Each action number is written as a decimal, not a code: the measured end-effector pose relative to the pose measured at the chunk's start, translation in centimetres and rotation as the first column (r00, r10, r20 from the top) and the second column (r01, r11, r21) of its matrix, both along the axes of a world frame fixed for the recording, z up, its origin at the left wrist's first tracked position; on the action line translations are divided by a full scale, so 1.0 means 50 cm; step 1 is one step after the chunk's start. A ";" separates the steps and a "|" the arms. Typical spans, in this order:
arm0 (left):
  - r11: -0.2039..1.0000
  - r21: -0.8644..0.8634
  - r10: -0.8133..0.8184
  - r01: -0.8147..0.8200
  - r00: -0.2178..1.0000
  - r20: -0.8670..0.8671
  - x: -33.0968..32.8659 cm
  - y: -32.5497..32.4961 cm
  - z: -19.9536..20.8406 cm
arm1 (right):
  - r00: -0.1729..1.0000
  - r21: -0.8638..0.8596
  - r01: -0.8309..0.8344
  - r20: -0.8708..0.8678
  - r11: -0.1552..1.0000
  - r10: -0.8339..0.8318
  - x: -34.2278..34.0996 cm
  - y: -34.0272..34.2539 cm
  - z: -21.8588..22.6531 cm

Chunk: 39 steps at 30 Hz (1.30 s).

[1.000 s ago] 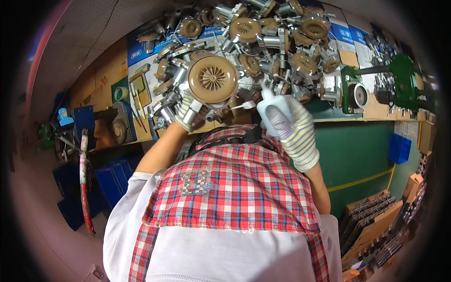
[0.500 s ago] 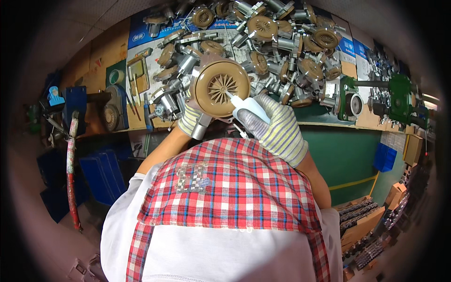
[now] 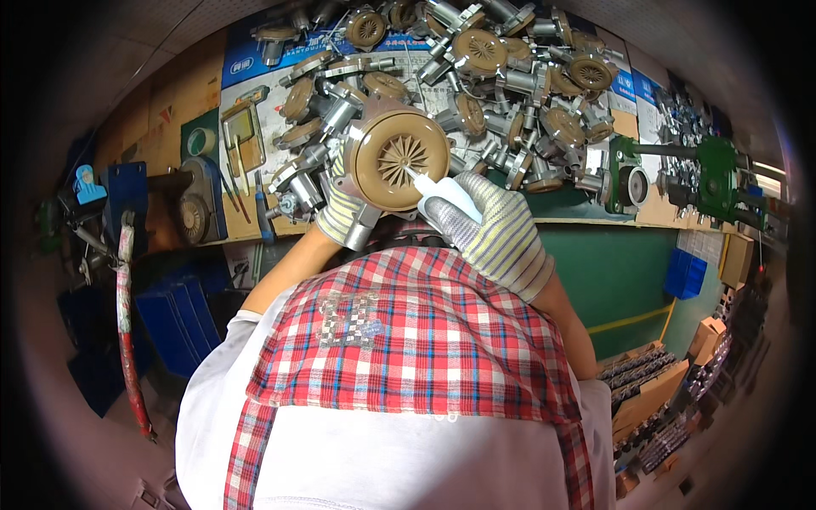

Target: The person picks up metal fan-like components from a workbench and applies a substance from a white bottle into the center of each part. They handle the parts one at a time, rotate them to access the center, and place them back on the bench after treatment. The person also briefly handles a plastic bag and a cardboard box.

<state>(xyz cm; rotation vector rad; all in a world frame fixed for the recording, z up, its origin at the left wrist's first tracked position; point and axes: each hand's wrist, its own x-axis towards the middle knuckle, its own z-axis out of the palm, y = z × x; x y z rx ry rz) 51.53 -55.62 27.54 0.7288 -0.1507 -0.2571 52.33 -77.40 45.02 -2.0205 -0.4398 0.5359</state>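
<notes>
My left hand [image 3: 342, 211], in a striped glove, is closed round the underside of a metal housing with a round tan face [image 3: 367, 161]. Radial fins fan out from the middle of that face, and a short silver tube sticks out toward me. Most of the left fingers are hidden behind the part. In my right hand [image 3: 508, 238], gloved the same way, is a white squeeze bottle [image 3: 455, 201] with a thin nozzle. The nozzle tip points at the centre of the fins; whether it touches cannot be made out.
Beyond my hands lies a heap of similar housings [image 3: 482, 53] on the bench. A green clamping fixture [image 3: 627, 183] stands to the right, a blue one [image 3: 204, 200] to the left. Nearer the left are a yellow tray [image 3: 244, 136] and hand tools. Crates of parts [image 3: 650, 387] sit low at right.
Both hands keep their holds, with the nozzle still at the fins. The bottle has shifted slightly down and left against the housing; the whole view has moved a little.
</notes>
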 end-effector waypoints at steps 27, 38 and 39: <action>0.781 -0.600 -0.188 -0.173 0.851 -0.490 0.159 0.115 0.059 | 0.767 0.120 0.601 -0.364 0.790 -0.528 0.063 0.018 0.050; -0.331 0.895 -0.013 -0.300 0.949 0.314 0.751 0.072 -0.047 | 0.519 0.066 0.852 -0.234 0.519 -0.822 -0.019 -0.051 0.030; -0.218 0.973 0.326 -0.081 0.933 0.151 0.788 0.075 -0.101 | 0.470 0.046 0.879 -0.252 0.475 -0.846 -0.032 -0.056 0.030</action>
